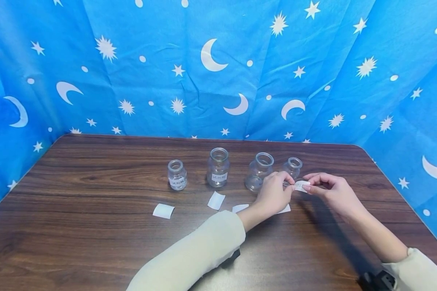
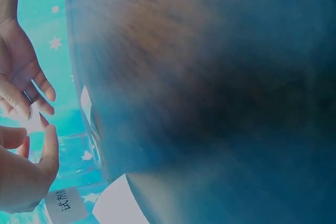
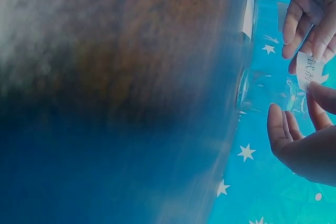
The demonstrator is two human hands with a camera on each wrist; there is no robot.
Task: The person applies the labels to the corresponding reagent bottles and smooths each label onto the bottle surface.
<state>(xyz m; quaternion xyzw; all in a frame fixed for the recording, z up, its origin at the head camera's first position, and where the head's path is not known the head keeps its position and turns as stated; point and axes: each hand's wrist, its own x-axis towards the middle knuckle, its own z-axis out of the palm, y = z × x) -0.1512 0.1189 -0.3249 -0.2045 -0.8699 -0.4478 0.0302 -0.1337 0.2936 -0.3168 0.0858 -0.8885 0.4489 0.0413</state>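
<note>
A small white label with dark writing is stretched between both hands in front of the rightmost small glass jar. My left hand pinches the label's left end, while the fingertips of my right hand grip its right end. In the right wrist view the label shows handwritten characters, and the jar is right behind it. Just left of that jar stands a wider clear jar, partly covered by my left hand.
Further left stand a taller jar and a small jar, both bearing written labels. White paper pieces lie on the brown table before the jars: a left one, a middle one and others near my left wrist. A blue star-patterned cloth hangs behind.
</note>
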